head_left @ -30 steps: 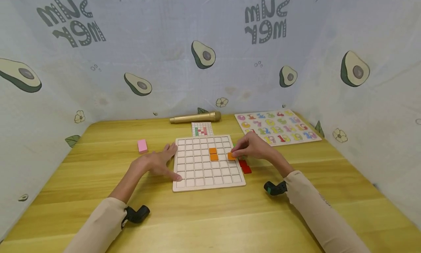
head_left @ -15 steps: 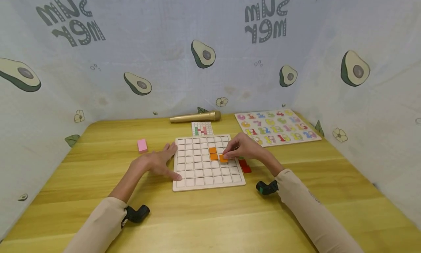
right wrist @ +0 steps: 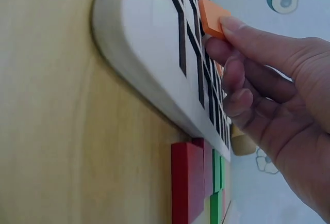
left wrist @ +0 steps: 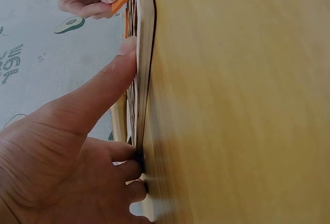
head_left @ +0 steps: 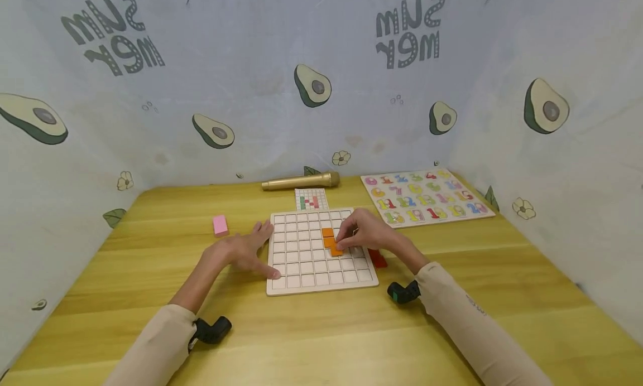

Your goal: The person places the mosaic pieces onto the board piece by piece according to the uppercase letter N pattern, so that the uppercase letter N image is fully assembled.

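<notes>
A white square grid board [head_left: 293,283] lies on the table. My left hand [head_left: 243,255] is spread at its left side, with the thumb on the board near the front corner and the other fingers along the edge. Between thumb and fingers my right hand [head_left: 369,230] pinches an orange square tile [right wrist: 210,18], tilted and just above the grid in the right wrist view. Two more orange tiles [head_left: 327,232] sit in neighbouring cells, the nearer one partly hidden by the held tile. Red tiles [right wrist: 188,182] and green tiles [right wrist: 215,170] lie beside the board's right edge.
Behind the board lies a small pattern card [head_left: 311,199], with a gold microphone [head_left: 301,182] beyond it. A number puzzle board [head_left: 427,199] lies at the back right. To the left is a pink block [head_left: 220,225]. A printed cloth [head_left: 251,68] surrounds the table.
My right hand has carried the orange tile leftward from the board's right edge, up to the two placed orange tiles. The left hand has stayed in place. The head view has shifted slightly.
</notes>
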Demonstrator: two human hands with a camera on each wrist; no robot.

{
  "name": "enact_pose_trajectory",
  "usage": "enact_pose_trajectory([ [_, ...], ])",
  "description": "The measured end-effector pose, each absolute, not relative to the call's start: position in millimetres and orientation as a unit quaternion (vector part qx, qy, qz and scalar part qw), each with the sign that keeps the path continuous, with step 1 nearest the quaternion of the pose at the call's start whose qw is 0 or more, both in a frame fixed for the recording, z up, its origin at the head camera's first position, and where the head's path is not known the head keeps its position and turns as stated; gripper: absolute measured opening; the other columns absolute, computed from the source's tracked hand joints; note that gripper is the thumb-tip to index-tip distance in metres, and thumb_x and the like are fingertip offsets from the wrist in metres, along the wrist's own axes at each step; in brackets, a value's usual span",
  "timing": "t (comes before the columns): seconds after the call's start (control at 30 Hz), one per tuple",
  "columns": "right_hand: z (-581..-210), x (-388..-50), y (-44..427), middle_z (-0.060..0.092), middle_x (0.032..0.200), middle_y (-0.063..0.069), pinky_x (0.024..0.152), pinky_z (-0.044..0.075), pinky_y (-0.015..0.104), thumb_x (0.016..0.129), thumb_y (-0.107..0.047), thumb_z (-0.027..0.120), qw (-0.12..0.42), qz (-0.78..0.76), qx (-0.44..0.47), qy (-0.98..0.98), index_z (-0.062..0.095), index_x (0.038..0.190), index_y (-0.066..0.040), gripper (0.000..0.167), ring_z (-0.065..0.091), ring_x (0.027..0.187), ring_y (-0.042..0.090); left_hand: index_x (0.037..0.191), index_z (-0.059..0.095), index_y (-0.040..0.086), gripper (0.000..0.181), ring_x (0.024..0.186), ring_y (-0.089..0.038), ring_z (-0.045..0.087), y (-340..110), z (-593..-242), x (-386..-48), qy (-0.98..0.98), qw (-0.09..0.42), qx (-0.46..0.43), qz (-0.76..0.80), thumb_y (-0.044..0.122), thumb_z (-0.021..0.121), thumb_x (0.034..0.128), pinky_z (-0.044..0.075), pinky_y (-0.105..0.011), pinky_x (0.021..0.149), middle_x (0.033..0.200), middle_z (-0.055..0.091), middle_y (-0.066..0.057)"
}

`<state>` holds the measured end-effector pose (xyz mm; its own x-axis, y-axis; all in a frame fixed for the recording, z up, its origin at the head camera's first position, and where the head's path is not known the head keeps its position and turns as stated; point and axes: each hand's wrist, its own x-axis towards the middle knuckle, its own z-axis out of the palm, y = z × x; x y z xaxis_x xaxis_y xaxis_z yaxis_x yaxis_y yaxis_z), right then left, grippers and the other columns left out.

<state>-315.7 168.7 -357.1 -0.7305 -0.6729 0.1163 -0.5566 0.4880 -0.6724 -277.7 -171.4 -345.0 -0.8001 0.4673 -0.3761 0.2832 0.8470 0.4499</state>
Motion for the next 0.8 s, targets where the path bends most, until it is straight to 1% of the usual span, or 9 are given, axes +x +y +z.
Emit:
enact_pose_trajectory([
  [0.17, -353.4, -314.8, 164.0, 0.079, 0.081, -0.002, 0.072, 0.058, 0.025, 0.092, -0.009, 0.086, 0.073, -0.334, -0.374, 0.862, 0.085, 0.087, -0.006, 0.006, 0.069, 0.073, 0.007, 0.173, 0.001, 0.005, 0.13, 0.167, -0.038, -0.006, -170.1, -343.3, -278.3, 0.93, 0.242, 0.201, 0.19, 0.058, 0.084, 0.0895, 0.005, -0.073, 0.127, 0.181, -0.01, -0.016],
  [0.37, -353.5, -313.8, 159.8, 0.078, 0.083, -0.002, 0.073, 0.058, 0.026, 0.093, -0.009, 0.086, 0.094, -0.332, -0.373, 0.862, 0.085, 0.088, -0.006, 0.006, 0.067, 0.074, 0.008, 0.173, 0.001, 0.005, 0.131, 0.167, -0.038, -0.006, -169.9, -342.8, -278.3, 0.928, 0.246, 0.2, 0.195, 0.058, 0.085, 0.089, 0.007, -0.07, 0.128, 0.18, -0.01, -0.017],
  [0.43, -353.8, -313.5, 159.1, 0.078, 0.084, -0.001, 0.075, 0.059, 0.027, 0.093, -0.008, 0.086, 0.101, -0.338, -0.37, 0.86, 0.084, 0.088, -0.006, 0.006, 0.067, 0.075, 0.009, 0.173, 0.001, 0.004, 0.13, 0.167, -0.038, -0.006, -169.9, -342.7, -278.5, 0.928, 0.244, 0.202, 0.195, 0.058, 0.085, 0.089, 0.007, -0.07, 0.128, 0.181, -0.01, -0.017],
  [0.5, -353.8, -313.0, 158.7, 0.078, 0.084, -0.001, 0.076, 0.059, 0.027, 0.093, -0.008, 0.086, 0.108, -0.344, -0.365, 0.858, 0.084, 0.087, -0.005, 0.006, 0.068, 0.075, 0.009, 0.173, 0.001, 0.004, 0.131, 0.167, -0.037, -0.007, -169.6, -342.7, -279.2, 0.928, 0.243, 0.204, 0.194, 0.058, 0.085, 0.0891, 0.004, -0.071, 0.128, 0.181, -0.01, -0.017],
  [0.6, -353.4, -311.7, 158.6, 0.078, 0.084, 0.0, 0.076, 0.059, 0.027, 0.092, -0.007, 0.086, 0.111, -0.356, -0.361, 0.855, 0.084, 0.086, -0.005, 0.006, 0.068, 0.075, 0.011, 0.173, 0.001, 0.003, 0.13, 0.167, -0.037, -0.008, -169.3, -342.3, -279.9, 0.928, 0.242, 0.204, 0.196, 0.057, 0.085, 0.0892, 0.002, -0.071, 0.128, 0.181, -0.01, -0.017],
  [0.8, -356.5, -312.1, 158.5, 0.076, 0.081, 0.001, 0.074, 0.058, 0.026, 0.091, -0.006, 0.087, 0.108, -0.363, -0.37, 0.848, 0.084, 0.084, -0.004, 0.008, 0.067, 0.075, 0.011, 0.173, 0.001, 0.003, 0.13, 0.167, -0.037, -0.007, -169.4, -342.9, -279.2, 0.928, 0.245, 0.202, 0.195, 0.056, 0.085, 0.0894, 0.002, -0.071, 0.128, 0.18, -0.01, -0.017],
])
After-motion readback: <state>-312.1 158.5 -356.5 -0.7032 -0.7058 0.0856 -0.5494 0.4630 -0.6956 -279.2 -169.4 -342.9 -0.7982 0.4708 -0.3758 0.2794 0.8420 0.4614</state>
